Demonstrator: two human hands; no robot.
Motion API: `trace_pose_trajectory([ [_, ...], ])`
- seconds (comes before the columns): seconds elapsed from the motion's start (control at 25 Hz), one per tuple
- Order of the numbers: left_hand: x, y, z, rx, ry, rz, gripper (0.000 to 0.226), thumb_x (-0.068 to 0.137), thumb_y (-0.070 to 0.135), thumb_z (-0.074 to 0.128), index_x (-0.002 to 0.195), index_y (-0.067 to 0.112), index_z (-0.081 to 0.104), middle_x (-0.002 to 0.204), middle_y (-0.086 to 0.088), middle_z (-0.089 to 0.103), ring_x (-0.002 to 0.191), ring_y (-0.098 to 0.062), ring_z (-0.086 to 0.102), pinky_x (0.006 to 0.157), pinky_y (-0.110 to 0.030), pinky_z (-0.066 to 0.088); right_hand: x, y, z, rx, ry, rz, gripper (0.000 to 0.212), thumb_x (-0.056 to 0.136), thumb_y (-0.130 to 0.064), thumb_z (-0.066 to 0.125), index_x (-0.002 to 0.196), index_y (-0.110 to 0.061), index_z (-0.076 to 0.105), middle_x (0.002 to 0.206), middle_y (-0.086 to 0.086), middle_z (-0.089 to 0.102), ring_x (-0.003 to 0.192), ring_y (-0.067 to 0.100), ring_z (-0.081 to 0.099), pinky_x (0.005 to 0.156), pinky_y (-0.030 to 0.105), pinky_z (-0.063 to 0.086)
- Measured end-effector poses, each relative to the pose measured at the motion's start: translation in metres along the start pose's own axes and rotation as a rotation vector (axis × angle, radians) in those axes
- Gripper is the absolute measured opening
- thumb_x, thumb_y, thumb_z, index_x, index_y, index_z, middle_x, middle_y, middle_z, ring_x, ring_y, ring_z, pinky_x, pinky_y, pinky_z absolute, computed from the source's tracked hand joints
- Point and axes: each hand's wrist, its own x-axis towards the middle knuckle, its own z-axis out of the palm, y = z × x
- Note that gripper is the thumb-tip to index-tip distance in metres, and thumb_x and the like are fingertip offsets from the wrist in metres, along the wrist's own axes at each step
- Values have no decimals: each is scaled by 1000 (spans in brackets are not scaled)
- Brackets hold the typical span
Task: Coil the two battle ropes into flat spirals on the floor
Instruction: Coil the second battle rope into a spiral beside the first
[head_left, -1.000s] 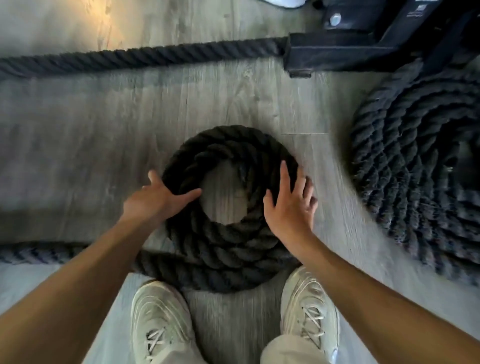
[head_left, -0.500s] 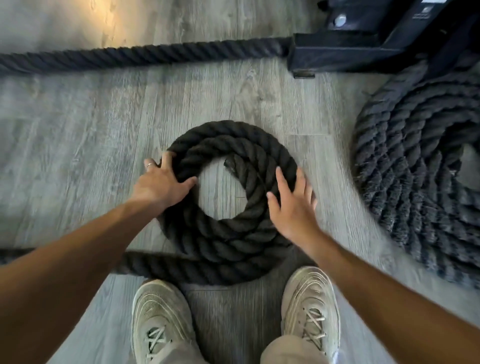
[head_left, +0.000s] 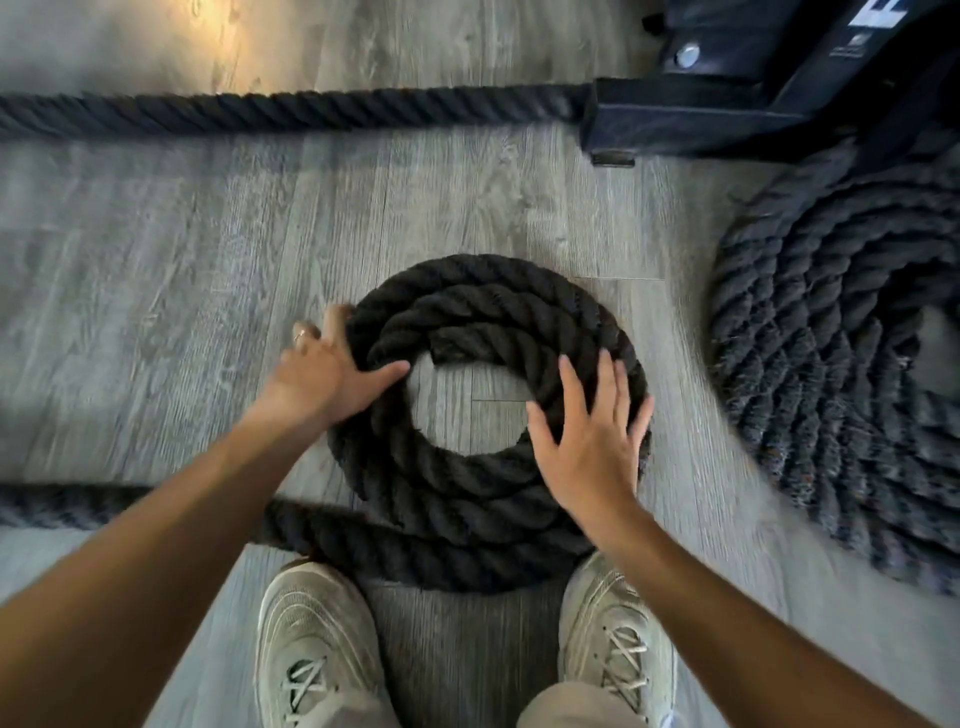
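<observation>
coil (head_left: 488, 447) sits on the floor just ahead of our shoes (head_left: 317, 639) | left hand (head_left: 324, 371) spread flat on its left rim, right hand (head_left: 587, 441) flat on the right, neither gripping | loose tail (head_left: 130, 506) runs left from the coil's near edge, so our left's nearer it | finished coil (head_left: 841, 364) off to the right

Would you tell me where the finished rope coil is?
In the head view, the finished coil lies at the right edge, beside the black frame.
</observation>
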Motion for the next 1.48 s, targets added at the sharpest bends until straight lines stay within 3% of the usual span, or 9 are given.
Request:
trace_pose_trajectory([
  [0.2, 42, 21, 0, 151, -88, 288, 86, 83, 69, 57, 151, 50, 9, 150, -18, 28, 131, -45, 40, 110, -52, 36, -31, -15, 12, 34, -56, 197, 82, 90, -68, 41, 159, -33, 17, 168, 16, 3, 152, 32, -17, 116, 67, -5],
  [0.4, 26, 7, 19, 209, 43, 158, 88, 81, 67, 54, 152, 39, 10, 145, -27, 33, 121, -51, 46, 100, -54, 44, 1, 3, 8, -7, -5, 37, 77, 87, -66, 39, 156, -36, 26, 167, 10, 12, 154, 28, -10, 117, 65, 1],
  [0.6, -23, -26, 41, 54, 103, 19, 99, 78, 79, 49, 153, 24, 17, 135, -35, 39, 104, -52, 57, 86, -52, 50, 82, 15, -15, -73, -163, -337, 71, 87, -67, 39, 154, -47, 26, 169, 2, 8, 154, 19, -13, 121, 58, -6],
  [0.68, -31, -33, 48, -24, 78, 18, 103, 77, 81, 51, 152, 17, 20, 133, -36, 39, 107, -53, 53, 83, -54, 47, 91, 7, -17, -109, -207, -339, 70, 89, -65, 39, 155, -48, 22, 170, 0, 3, 154, 21, -14, 120, 61, -6],
  [0.8, -15, -29, 38, 116, 125, -23, 108, 67, 89, 47, 142, 14, 27, 130, -33, 42, 112, -52, 50, 91, -55, 47, 46, -8, -1, -56, -87, -112, 67, 95, -61, 34, 158, -42, 19, 170, 5, 2, 153, 33, -7, 119, 66, -3],
  [0.96, 25, -13, 8, 143, -3, 232, 108, 58, 69, 78, 145, 42, 19, 142, -23, 28, 123, -50, 43, 102, -55, 43, -51, -20, 23, -95, 10, -102, 57, 99, -59, 33, 153, -40, 35, 167, 14, 14, 151, 48, 6, 116, 71, 2],
  [1.08, 40, -9, 1, 173, -74, 301, 116, 55, 59, 84, 144, 54, 11, 146, -24, 24, 120, -51, 46, 100, -55, 45, -59, -24, 24, -96, -3, -103, 49, 100, -59, 35, 144, -42, 46, 166, 16, 17, 150, 51, 5, 114, 74, 5],
  [1.28, 32, -16, 12, 164, 12, 171, 108, 58, 64, 79, 145, 40, 20, 145, -21, 28, 121, -47, 45, 103, -51, 42, -30, -6, 18, -103, 13, -224, 43, 99, -63, 32, 133, -47, 52, 165, 12, 23, 152, 45, 6, 116, 70, 1],
  [1.48, -19, -26, 34, 98, 94, -30, 113, 65, 81, 63, 150, 22, 18, 146, -29, 28, 125, -49, 43, 103, -49, 37, 61, 22, -13, -243, -143, -565, 47, 103, -62, 14, 137, -59, 46, 169, -2, 12, 155, 34, -3, 117, 67, -7],
])
